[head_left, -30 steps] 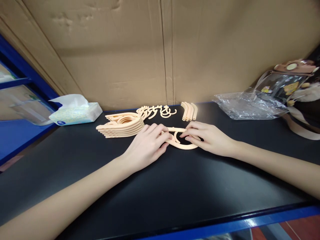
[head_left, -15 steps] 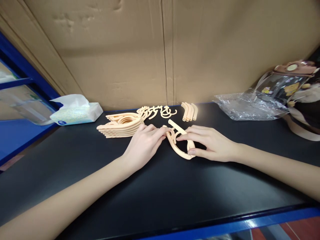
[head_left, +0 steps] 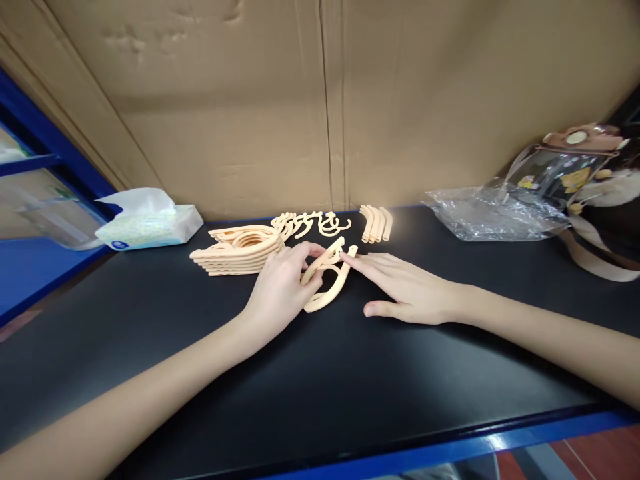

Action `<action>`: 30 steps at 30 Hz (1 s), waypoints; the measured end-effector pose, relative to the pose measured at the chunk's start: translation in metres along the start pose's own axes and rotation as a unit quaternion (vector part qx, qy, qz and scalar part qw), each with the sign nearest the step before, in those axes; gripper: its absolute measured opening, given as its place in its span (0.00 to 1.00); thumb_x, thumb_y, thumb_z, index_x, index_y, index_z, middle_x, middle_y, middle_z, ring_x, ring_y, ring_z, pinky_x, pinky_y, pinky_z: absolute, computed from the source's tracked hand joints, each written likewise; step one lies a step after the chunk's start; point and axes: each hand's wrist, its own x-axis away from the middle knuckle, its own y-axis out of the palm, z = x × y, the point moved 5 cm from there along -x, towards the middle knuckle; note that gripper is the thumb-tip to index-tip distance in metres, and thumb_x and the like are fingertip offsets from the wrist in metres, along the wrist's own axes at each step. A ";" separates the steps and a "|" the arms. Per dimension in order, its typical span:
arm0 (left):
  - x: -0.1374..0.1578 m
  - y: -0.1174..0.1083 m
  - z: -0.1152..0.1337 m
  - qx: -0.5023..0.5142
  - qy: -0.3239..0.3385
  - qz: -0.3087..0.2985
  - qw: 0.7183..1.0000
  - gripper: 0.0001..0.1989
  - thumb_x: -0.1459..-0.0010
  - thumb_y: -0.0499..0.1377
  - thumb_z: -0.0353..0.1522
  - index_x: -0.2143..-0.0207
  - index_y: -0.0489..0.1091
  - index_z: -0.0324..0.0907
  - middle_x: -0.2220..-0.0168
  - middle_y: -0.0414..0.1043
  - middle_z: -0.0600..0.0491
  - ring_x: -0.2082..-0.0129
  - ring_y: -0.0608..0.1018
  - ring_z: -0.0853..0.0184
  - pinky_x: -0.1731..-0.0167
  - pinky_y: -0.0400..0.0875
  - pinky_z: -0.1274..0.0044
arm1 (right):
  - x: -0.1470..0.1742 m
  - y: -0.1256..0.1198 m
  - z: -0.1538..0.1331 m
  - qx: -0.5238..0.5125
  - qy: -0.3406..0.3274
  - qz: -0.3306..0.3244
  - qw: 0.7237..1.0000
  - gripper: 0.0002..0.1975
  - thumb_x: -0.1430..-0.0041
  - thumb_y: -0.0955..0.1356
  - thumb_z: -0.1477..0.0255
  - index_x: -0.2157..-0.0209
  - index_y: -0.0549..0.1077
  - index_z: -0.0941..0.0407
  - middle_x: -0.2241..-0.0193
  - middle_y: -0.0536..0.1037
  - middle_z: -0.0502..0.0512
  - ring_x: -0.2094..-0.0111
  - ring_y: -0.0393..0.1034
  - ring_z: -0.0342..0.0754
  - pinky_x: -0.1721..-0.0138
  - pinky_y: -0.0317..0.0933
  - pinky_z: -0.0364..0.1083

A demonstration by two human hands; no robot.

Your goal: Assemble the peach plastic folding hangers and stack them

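Observation:
A cream plastic folding hanger (head_left: 336,293), with two curved arms, is between my hands just above or on the black table. My left hand (head_left: 283,283) is closed on its left arm, thumb and fingers pinching it. Flat and with fingers stretched out, my right hand (head_left: 413,287) lies to the right; its index fingertip meets the upper end of the right arm, while its thumb is apart from the hanger. Behind my left hand sits a stack of similar folded hangers (head_left: 235,253). Loose cream hooks (head_left: 327,223) lie beyond the held hanger.
Several short bent cream pieces (head_left: 376,223) lie at the back near the cardboard wall (head_left: 240,100). A tissue pack (head_left: 150,223) stands at the back left. A clear plastic bag (head_left: 485,213) and a strapped bottle (head_left: 555,170) occupy the back right of the black table (head_left: 300,400).
The hanger has turned and shifted left, its curved end now toward my left hand. My left hand has taken hold of it, and my right hand has let go and straightened its fingers.

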 end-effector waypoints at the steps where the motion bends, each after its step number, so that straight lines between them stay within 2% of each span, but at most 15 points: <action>1: 0.000 0.000 0.000 -0.016 0.008 -0.006 1.000 0.11 0.43 0.55 0.28 0.57 0.67 0.43 0.60 0.74 0.54 0.64 0.73 0.63 0.62 0.67 0.69 | 0.000 -0.001 0.001 0.007 0.007 0.006 1.000 0.38 0.37 0.58 0.54 0.34 0.41 0.59 0.38 0.58 0.66 0.39 0.52 0.56 0.41 0.50 0.60; 4: -0.001 -0.001 0.001 -0.069 0.029 -0.012 0.997 0.11 0.40 0.53 0.27 0.55 0.67 0.41 0.60 0.74 0.52 0.63 0.73 0.62 0.59 0.65 0.68 | 0.002 -0.005 0.004 0.025 0.028 0.031 0.999 0.35 0.36 0.57 0.54 0.35 0.45 0.59 0.39 0.60 0.65 0.40 0.54 0.56 0.42 0.51 0.59; 8: 0.001 -0.002 0.001 -0.105 0.041 -0.014 0.993 0.11 0.38 0.51 0.28 0.54 0.67 0.41 0.59 0.74 0.51 0.60 0.71 0.61 0.57 0.63 0.66 | 0.003 -0.005 0.008 0.043 0.050 0.039 0.997 0.34 0.35 0.56 0.55 0.35 0.46 0.59 0.38 0.57 0.64 0.38 0.51 0.56 0.41 0.50 0.59; 11: 0.002 -0.002 0.002 -0.116 0.050 -0.018 0.992 0.12 0.38 0.51 0.26 0.53 0.66 0.41 0.56 0.74 0.52 0.58 0.71 0.61 0.56 0.62 0.67 | 0.003 -0.006 0.007 0.065 0.051 0.044 0.996 0.33 0.35 0.56 0.55 0.36 0.48 0.60 0.40 0.61 0.63 0.40 0.55 0.55 0.42 0.52 0.58; 13: 0.002 -0.002 0.003 -0.132 0.058 -0.025 0.989 0.11 0.38 0.51 0.25 0.54 0.67 0.42 0.57 0.75 0.52 0.58 0.71 0.60 0.57 0.62 0.67 | 0.002 -0.010 0.007 0.098 0.059 0.062 0.992 0.31 0.35 0.57 0.57 0.37 0.52 0.61 0.44 0.67 0.63 0.44 0.61 0.56 0.45 0.55 0.57; 16: 0.003 -0.002 0.004 -0.153 0.072 -0.032 0.985 0.11 0.37 0.50 0.26 0.56 0.69 0.43 0.58 0.76 0.53 0.58 0.71 0.60 0.58 0.60 0.68 | 0.002 -0.015 0.009 0.159 0.083 0.081 0.980 0.23 0.34 0.57 0.65 0.43 0.61 0.63 0.52 0.73 0.64 0.51 0.67 0.55 0.51 0.59 0.54; 21: 0.002 -0.002 0.002 -0.175 0.090 -0.039 0.980 0.11 0.36 0.50 0.27 0.56 0.70 0.43 0.59 0.77 0.53 0.60 0.73 0.61 0.60 0.59 0.69 | 0.004 -0.014 0.011 0.234 0.080 0.042 0.968 0.15 0.37 0.59 0.77 0.56 0.74 0.61 0.65 0.75 0.60 0.62 0.68 0.53 0.59 0.59 0.51; 25: 0.001 -0.003 -0.001 -0.179 0.093 -0.044 0.978 0.11 0.36 0.50 0.28 0.58 0.72 0.44 0.61 0.77 0.53 0.61 0.74 0.62 0.62 0.58 0.69 | 0.008 -0.017 0.013 0.255 0.091 0.043 0.962 0.15 0.43 0.60 0.83 0.61 0.75 0.61 0.67 0.74 0.60 0.62 0.66 0.53 0.58 0.56 0.51; 30: 0.001 -0.004 -0.004 -0.179 0.111 -0.049 0.976 0.12 0.36 0.51 0.28 0.60 0.74 0.45 0.62 0.78 0.54 0.62 0.76 0.63 0.60 0.58 0.69 | 0.009 -0.023 0.020 0.232 0.129 0.032 0.964 0.14 0.49 0.59 0.87 0.70 0.72 0.58 0.70 0.75 0.56 0.64 0.66 0.51 0.58 0.55 0.50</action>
